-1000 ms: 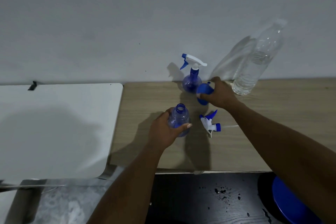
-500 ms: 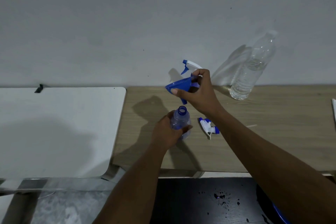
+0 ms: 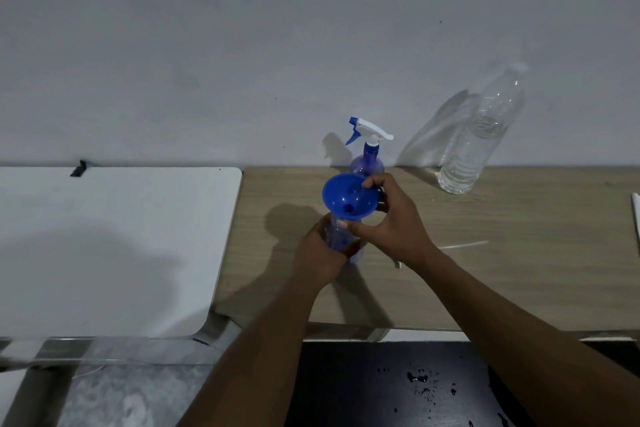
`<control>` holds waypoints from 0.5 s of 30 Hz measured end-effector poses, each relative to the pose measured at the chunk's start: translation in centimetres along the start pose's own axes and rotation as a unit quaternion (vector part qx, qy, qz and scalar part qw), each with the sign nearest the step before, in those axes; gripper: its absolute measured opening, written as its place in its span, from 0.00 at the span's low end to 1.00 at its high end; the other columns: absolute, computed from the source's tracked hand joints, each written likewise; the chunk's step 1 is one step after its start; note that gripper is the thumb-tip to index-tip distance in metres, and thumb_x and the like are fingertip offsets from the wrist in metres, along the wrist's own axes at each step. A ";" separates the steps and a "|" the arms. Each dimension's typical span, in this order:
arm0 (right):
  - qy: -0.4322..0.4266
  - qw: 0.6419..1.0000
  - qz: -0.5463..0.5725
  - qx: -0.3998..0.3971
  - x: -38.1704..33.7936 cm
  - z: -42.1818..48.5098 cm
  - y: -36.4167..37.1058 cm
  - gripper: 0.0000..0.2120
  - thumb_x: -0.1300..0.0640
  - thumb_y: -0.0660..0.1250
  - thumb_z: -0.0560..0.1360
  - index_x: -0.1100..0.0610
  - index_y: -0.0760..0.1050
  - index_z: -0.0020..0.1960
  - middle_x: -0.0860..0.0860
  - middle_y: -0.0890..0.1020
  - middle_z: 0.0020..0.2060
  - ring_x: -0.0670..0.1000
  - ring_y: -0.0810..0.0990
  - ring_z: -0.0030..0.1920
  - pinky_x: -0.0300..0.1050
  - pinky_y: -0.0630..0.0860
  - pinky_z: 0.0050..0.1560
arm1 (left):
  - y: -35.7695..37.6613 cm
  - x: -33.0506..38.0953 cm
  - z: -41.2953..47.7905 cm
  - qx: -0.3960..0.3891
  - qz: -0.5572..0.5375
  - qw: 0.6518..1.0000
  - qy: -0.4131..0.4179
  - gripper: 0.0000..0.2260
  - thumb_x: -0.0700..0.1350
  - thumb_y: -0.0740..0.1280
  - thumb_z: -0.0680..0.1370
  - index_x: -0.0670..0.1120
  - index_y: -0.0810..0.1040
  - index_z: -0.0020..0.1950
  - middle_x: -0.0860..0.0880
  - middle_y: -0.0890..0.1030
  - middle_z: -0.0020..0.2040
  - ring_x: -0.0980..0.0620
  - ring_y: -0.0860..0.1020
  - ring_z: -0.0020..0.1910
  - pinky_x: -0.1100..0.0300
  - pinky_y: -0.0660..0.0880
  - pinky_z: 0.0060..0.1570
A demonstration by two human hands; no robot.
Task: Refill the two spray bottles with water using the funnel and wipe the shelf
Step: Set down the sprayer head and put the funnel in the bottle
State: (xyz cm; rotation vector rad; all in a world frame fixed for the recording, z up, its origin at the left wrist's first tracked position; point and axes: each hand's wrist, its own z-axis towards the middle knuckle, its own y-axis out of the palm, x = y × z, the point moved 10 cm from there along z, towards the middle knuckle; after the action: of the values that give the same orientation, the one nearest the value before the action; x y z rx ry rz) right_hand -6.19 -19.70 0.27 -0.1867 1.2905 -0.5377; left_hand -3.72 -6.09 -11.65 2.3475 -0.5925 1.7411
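Note:
A blue funnel [image 3: 349, 197] sits upright in the neck of an uncapped translucent blue spray bottle [image 3: 338, 236] on the wooden shelf [image 3: 502, 274]. My left hand [image 3: 320, 253] grips the bottle's body. My right hand [image 3: 391, 222] holds the funnel by its rim. Behind them, against the wall, stands a second blue spray bottle [image 3: 367, 156] with its white and blue trigger head on. A clear plastic water bottle [image 3: 476, 142], partly full, stands at the back right. The loose trigger head is hidden under my right hand; only its thin dip tube [image 3: 464, 245] shows.
A white tabletop [image 3: 114, 246] adjoins the shelf on the left. Below the shelf's front edge lies a dark surface [image 3: 398, 388] with water drops. A white object's edge [image 3: 636, 215] shows at the far right. A grey wall stands close behind the shelf.
My right hand picked the funnel up beside the rear spray bottle, carried it over and set it into the open bottle's neck. My left hand kept its grip on that bottle.

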 end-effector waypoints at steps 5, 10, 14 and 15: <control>-0.008 0.998 -0.056 -0.020 0.1 -0.6 0.2 0.34 0.48 0.81 0.65 0.49 0.68 0.65 0.43 0.76 0.62 0.45 0.76 0.61 0.55 0.79 0.57 | -0.6 1.4 -0.6 0.047 0.131 0.989 0.044 0.20 0.49 0.76 0.71 0.55 0.73 0.60 0.59 0.79 0.50 0.61 0.78 0.49 0.63 0.75 0.52; 0.007 0.999 -0.025 -0.025 -0.4 -1.0 -0.6 0.50 0.37 0.82 0.58 0.47 0.61 0.72 0.44 0.70 0.69 0.43 0.73 0.66 0.44 0.74 0.63 | -0.1 0.5 -0.4 0.001 0.030 0.999 0.028 0.39 0.58 0.79 0.59 0.52 0.71 0.67 0.54 0.79 0.59 0.57 0.79 0.56 0.59 0.76 0.55; 0.032 0.999 -0.021 0.011 1.3 -2.2 -2.9 0.47 0.34 0.77 0.62 0.45 0.58 0.74 0.46 0.66 0.70 0.41 0.71 0.66 0.32 0.70 0.61 | -1.9 0.7 -1.3 0.102 0.222 0.969 0.045 0.49 0.72 0.73 0.61 0.53 0.58 0.75 0.51 0.68 0.68 0.52 0.73 0.63 0.53 0.74 0.60; 0.048 0.998 -0.026 0.038 2.3 -2.9 -3.9 0.42 0.35 0.75 0.65 0.45 0.61 0.73 0.46 0.69 0.68 0.41 0.74 0.63 0.32 0.73 0.58 | -2.5 0.5 -2.0 0.140 0.239 0.959 0.053 0.49 0.71 0.72 0.63 0.51 0.58 0.75 0.49 0.67 0.68 0.52 0.72 0.61 0.54 0.74 0.57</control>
State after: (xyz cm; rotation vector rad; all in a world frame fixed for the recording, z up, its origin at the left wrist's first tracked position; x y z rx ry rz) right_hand -9.59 -23.66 -0.87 -0.1326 1.3599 -0.6450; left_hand -4.38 -3.25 -10.29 2.4100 -1.0260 2.2726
